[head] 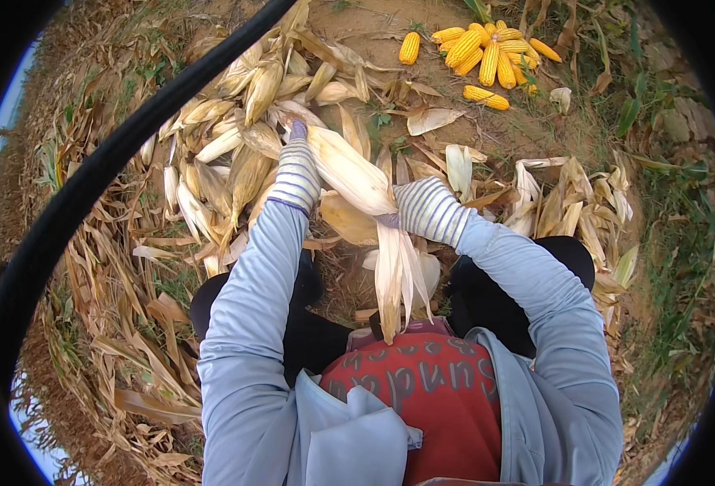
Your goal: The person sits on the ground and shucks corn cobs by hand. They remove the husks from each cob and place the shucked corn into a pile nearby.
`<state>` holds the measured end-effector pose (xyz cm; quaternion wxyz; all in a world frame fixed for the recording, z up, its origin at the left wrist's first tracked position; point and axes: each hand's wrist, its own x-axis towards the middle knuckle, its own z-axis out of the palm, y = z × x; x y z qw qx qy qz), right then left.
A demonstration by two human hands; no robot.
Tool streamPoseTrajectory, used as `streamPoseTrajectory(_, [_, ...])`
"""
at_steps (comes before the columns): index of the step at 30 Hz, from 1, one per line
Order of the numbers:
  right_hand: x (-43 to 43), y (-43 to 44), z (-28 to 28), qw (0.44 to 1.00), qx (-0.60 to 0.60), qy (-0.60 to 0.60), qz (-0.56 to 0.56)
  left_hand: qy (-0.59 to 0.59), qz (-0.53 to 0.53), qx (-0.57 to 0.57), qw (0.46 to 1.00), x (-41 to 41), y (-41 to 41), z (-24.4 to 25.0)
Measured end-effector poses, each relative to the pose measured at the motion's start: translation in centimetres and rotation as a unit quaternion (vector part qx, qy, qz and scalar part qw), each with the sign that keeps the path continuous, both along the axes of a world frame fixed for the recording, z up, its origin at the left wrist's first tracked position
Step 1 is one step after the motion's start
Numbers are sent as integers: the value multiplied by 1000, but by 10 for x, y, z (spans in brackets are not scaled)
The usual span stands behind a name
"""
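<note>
An ear of corn in a pale dry husk [350, 170] lies slantwise between my hands, with loose husk leaves [396, 276] hanging from its lower end. My left hand [297, 170], in a striped knit glove, grips the upper end beside the heap of unhusked ears. Closed around the lower end and its husk is my right hand [427, 209], in a matching glove. The kernels of this ear are hidden by husk. Husked yellow corn cobs [490, 54] are piled at the top right, with a few single cobs next to the pile.
A heap of ears in dry husks [215, 164] lies at the left. Stripped husks [567, 200] are scattered at the right. Dry stalks and leaves [145, 322] cover the ground at far left. A dark curved strap [120, 146] crosses the upper left view. My knees flank the work.
</note>
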<state>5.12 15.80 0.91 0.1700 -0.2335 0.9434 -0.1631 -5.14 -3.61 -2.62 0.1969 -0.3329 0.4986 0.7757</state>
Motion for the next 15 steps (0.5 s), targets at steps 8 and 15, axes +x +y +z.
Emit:
streamPoseTrajectory(8, [14,-13,14,987,65,-70,129,-50,-80,-43,995,1,5,1])
streamPoseTrajectory(15, [67,-53,-99,970,-130,36,202,14,-399,-276,874,14,53,19])
